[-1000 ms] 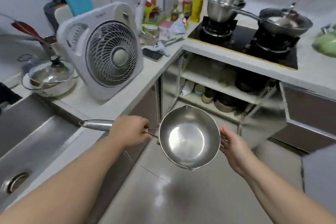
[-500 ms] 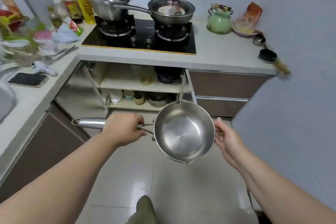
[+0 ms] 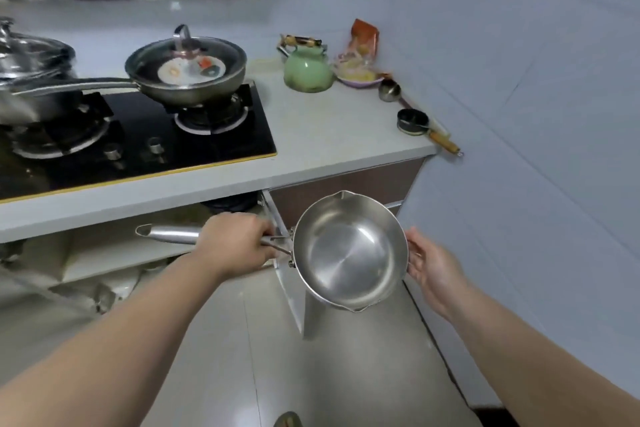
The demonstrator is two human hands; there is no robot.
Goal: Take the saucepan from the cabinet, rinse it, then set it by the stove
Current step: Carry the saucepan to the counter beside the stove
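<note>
A steel saucepan (image 3: 349,250) with two pour spouts hangs in the air in front of the counter, below its edge, tilted so its bare inside faces me. My left hand (image 3: 235,243) grips its long handle close to the bowl. My right hand (image 3: 429,267) touches the far side of the rim with relaxed, nearly straight fingers. The black gas stove (image 3: 138,142) lies on the white counter (image 3: 332,125) at upper left. The cabinet (image 3: 114,253) under the stove stands open, with its door (image 3: 287,288) swung out behind the pan.
On the stove stand a lidded frying pan (image 3: 187,73) and a lidded steel pot (image 3: 31,73). To the stove's right are a green kettle (image 3: 306,68), a bowl of food (image 3: 358,74), a steel ladle (image 3: 389,90) and a small black pan (image 3: 414,121). A blue wall (image 3: 536,114) closes the right side.
The view has swung right from the sink and fan to the stove end of the counter. The saucepan has come along in both hands, held the same way.
</note>
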